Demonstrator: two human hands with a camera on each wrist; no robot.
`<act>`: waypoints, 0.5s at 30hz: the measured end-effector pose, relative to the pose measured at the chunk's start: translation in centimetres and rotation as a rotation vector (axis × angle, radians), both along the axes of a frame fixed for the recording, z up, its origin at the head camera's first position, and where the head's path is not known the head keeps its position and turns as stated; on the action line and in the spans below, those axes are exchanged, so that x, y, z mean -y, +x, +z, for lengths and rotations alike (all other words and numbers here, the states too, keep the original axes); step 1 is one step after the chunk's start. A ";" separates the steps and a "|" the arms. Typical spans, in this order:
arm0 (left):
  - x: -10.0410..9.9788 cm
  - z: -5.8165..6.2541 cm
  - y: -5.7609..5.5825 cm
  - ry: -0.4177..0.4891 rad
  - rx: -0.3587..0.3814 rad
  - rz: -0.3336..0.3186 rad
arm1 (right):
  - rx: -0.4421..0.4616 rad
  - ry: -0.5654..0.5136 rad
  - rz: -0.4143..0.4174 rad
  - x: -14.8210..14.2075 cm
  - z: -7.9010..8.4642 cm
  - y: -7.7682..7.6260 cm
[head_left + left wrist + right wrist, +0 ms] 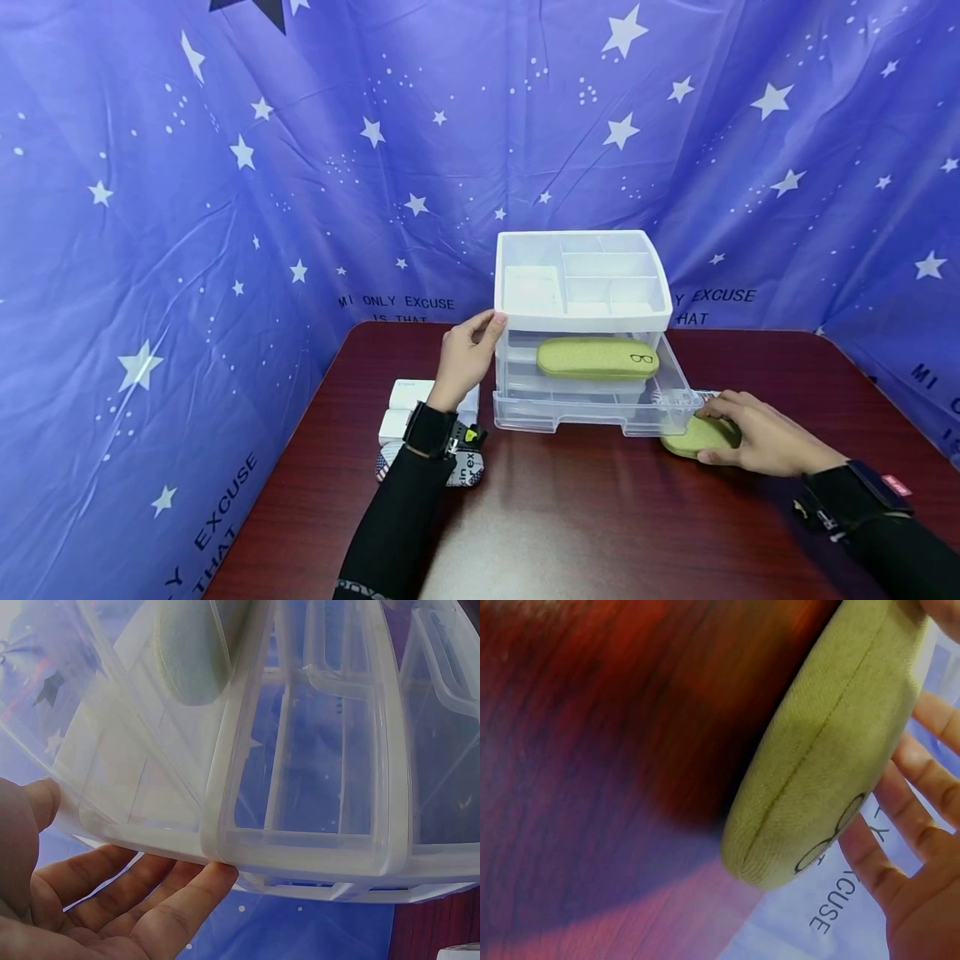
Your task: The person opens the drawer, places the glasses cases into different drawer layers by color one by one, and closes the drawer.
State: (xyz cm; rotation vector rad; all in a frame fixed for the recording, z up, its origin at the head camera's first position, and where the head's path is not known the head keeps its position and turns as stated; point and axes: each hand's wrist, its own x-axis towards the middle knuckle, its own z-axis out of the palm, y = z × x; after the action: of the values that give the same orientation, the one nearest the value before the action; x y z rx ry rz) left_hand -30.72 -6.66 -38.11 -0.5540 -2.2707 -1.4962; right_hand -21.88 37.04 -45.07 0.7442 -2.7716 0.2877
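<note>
My left hand (pixel 467 357) touches the left side of a clear plastic drawer organizer (pixel 517 358), its thumb at the front corner of the white top tray (pixel 583 323). In the left wrist view, the fingers (pixel 161 900) lie fairly straight against the white frame. A green glasses case (pixel 597 358) lies inside the organizer below the tray; its exact level is hard to tell. A clear drawer (pixel 588 414) stands pulled out at the front. My right hand (pixel 765 433) grips a second green glasses case (pixel 817 750) with a glasses print, beside the drawer's right corner; its far part is hidden.
Left of the organizer lie white cases (pixel 395 425) and a patterned case (pixel 467 468), partly behind my left forearm. Another patterned thing (pixel 707 395) shows behind my right hand. The dark red table (pixel 547 517) meets a blue starry curtain (pixel 420 167) at the back.
</note>
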 end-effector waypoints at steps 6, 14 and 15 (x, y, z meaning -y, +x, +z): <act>0.0 0.0 0.0 0.000 -0.003 0.002 | 0.056 0.019 -0.014 0.0 0.4 0.3; 0.0 0.0 0.0 0.001 -0.015 -0.001 | 0.126 0.048 0.033 0.3 1.4 0.5; 0.0 0.0 0.0 0.000 -0.014 0.000 | 0.140 0.052 0.039 0.3 1.5 0.5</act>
State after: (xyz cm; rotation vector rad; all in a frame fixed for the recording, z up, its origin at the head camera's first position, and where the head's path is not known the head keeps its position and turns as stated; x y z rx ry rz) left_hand -30.75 -6.66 -38.10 -0.5630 -2.2600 -1.4884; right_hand -21.39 36.74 -43.59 0.8210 -2.9089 0.2859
